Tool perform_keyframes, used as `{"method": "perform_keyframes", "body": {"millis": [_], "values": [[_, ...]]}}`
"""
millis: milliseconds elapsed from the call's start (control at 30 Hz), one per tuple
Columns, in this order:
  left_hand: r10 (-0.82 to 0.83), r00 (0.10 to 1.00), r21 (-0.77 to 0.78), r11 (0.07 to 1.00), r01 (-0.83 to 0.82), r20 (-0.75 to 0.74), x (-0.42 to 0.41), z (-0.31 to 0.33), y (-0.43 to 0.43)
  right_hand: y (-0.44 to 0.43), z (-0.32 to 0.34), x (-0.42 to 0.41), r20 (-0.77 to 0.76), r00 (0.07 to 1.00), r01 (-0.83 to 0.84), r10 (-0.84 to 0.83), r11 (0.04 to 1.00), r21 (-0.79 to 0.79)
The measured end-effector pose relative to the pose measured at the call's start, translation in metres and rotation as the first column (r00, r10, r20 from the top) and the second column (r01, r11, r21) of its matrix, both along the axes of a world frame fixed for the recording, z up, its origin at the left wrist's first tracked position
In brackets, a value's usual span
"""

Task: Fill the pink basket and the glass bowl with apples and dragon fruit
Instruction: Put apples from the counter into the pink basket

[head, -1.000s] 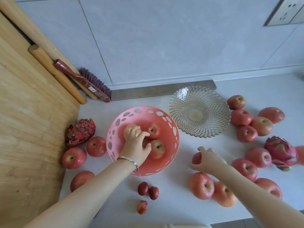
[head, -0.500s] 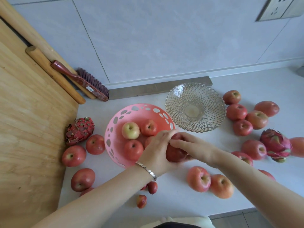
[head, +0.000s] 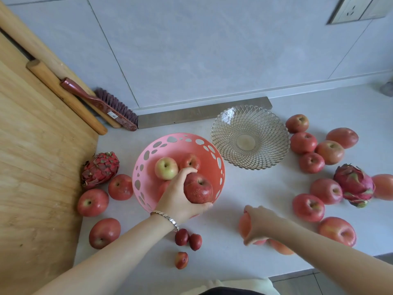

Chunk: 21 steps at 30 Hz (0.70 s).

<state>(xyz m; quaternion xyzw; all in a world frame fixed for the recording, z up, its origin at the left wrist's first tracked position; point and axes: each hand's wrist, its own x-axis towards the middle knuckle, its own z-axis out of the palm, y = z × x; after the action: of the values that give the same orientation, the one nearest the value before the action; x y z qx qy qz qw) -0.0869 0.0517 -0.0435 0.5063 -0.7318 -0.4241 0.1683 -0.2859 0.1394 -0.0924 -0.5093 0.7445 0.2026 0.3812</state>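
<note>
The left hand [head: 180, 201] grips a dark red apple [head: 198, 188] over the near edge of the pink basket [head: 182, 141], fingers curled round its left side and thumb under it; a silver bracelet [head: 165, 218] sits on the wrist. At lower right of centre, the right hand [head: 258, 224] is cupped down over a pale red apple [head: 244, 225] on the counter, fingers wrapped around it; whether it is lifted I cannot tell. A second apple [head: 280, 249] lies partly hidden under that forearm.

Inside the basket lie a yellow-green apple [head: 166, 168], a red one [head: 191, 161] behind it, and a third mostly hidden by the left hand. The glass bowl [head: 250, 136], just right of the basket, holds nothing.

Left of the basket are a dragon fruit [head: 100, 169] and three apples, the nearest [head: 120, 186] just beside the basket's wall. At right are another dragon fruit [head: 354, 185] and about ten loose apples, one cut by the frame edge. Three small dark red fruits [head: 188, 239] lie below the left wrist.

The counter [head: 244, 194] is pale grey. A wooden board [head: 36, 167] fills the left side, with a rolling pin [head: 66, 96] and a red-handled brush [head: 102, 105] against it. A metal strip [head: 204, 112] runs along the grey tiled wall [head: 212, 50], and a socket [head: 359, 8] is at upper right.
</note>
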Motion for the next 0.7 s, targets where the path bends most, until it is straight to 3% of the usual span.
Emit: {"method": "perform_keyframes", "body": {"millis": [167,267,367,500,600,700], "values": [[0.104,0.992,0.046,0.994,-0.100,-0.075,0.015,-0.005,-0.009,-0.028,0.043,-0.016,-0.004,0.992,0.117,-0.123,0.956,-0.270],[0.190,0.975,0.026,0.982,-0.189,-0.116,0.023,-0.005,-0.021,-0.054,0.078,-0.019,0.197,0.967,0.239,-0.164,0.853,-0.463],[0.305,0.949,-0.035,0.951,-0.309,-0.074,0.025,-0.005,-0.046,-0.083,0.094,-0.010,0.363,0.919,0.327,-0.154,0.812,-0.484],[0.403,0.915,-0.040,0.915,-0.402,0.012,0.011,-0.007,-0.094,-0.107,0.083,0.010,0.370,0.927,0.266,-0.070,0.816,-0.513],[0.393,0.920,-0.020,0.919,-0.393,-0.005,-0.006,-0.012,-0.124,-0.116,0.069,0.018,0.381,0.922,0.262,-0.070,0.837,-0.481],[0.337,0.937,-0.057,0.941,-0.333,0.093,-0.012,-0.023,-0.141,-0.118,0.059,0.016,0.414,0.907,0.278,-0.079,0.850,-0.447]]}}
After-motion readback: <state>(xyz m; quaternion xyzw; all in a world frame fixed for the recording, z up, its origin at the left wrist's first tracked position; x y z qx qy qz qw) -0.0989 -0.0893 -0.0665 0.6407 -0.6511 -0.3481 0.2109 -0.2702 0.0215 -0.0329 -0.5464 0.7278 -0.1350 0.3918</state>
